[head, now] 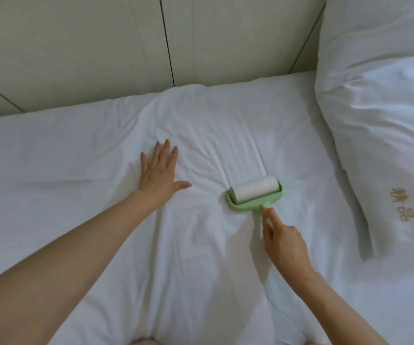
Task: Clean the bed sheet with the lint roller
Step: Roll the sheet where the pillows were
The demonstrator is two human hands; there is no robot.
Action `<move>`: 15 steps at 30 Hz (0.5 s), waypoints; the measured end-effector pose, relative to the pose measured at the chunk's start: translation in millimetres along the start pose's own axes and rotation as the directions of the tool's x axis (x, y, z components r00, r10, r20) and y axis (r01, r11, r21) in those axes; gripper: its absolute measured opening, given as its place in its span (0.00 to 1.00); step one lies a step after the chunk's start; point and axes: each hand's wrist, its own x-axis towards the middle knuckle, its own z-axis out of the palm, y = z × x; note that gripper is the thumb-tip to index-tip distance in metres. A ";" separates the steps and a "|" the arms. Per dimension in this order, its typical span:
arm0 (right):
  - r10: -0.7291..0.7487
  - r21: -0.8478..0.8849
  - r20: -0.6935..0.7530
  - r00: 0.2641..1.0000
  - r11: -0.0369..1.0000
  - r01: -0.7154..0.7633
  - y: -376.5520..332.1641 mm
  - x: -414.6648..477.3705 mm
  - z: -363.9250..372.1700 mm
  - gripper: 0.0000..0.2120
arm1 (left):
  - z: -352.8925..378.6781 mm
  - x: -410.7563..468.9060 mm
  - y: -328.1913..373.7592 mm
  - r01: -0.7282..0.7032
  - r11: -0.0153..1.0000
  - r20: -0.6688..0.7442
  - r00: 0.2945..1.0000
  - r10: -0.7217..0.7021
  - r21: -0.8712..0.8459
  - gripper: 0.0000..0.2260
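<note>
The lint roller (255, 194) lies on the bed sheet (76, 158), right of centre: a white paper cylinder in a smooth mint-green plastic cradle with a slim handle. The right hand (284, 241) grips that handle, forefinger laid along it. Well apart to the left, the left hand (158, 174) presses flat on the cloth, fingers straight and spread. The sheet is white, soft and creased. A plump white pillow (380, 120) with gold embroidery (401, 205) sits at right. Behind runs a pale panelled wall (88, 46) with dark seams.
</note>
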 end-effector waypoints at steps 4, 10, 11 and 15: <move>0.012 -0.034 0.048 0.999 0.999 -0.011 13.2 -36.9 -6.6 0.20 | 23.5 -54.3 34.3 -0.001 0.996 0.077 0.997 0.007 -0.085 0.52; 0.011 -0.049 0.090 0.996 0.999 -0.007 37.7 -98.4 -12.8 0.19 | 52.1 -119.0 65.3 0.152 0.984 0.255 0.959 -0.123 -0.096 0.60; 0.020 -0.053 0.096 0.995 0.998 -0.015 42.4 -109.5 -13.2 0.19 | 56.8 -128.3 68.8 0.177 0.980 0.278 0.949 -0.146 -0.091 0.60; 0.060 -0.064 0.154 0.986 0.997 -0.051 62.2 -147.5 -17.9 0.18 | 69.0 -154.6 80.7 0.250 0.966 0.340 0.916 -0.214 -0.067 0.62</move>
